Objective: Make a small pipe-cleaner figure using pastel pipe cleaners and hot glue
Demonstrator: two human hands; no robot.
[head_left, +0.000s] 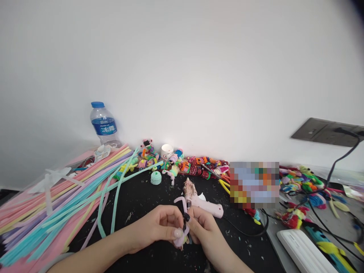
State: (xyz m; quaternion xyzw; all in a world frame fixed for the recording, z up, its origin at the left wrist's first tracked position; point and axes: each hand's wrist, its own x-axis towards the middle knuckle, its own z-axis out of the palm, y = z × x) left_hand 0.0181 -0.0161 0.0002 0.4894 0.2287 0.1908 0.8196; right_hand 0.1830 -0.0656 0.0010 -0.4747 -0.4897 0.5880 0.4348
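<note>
Lilac fuzzy-stemmed piece (179,242): pinched by left hand (156,228) and right hand (204,229). Pink glue gun (207,206) lies just beyond, toward back edge of black tabletop (148,199).

left hand (163,227): fingers curled, thumb drawn in to a pinch, pale nail. right hand (203,227): just beside it, fingers bent, dark-nailed thumb angled toward the left, also pinching. left forearm (99,250) stretches back and outward behind its hand; right forearm (230,258) behind its own.

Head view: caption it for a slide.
Left hand and right hand holding a curled, fuzzy lilac piece near a pale-pink plastic glue gun.
</note>
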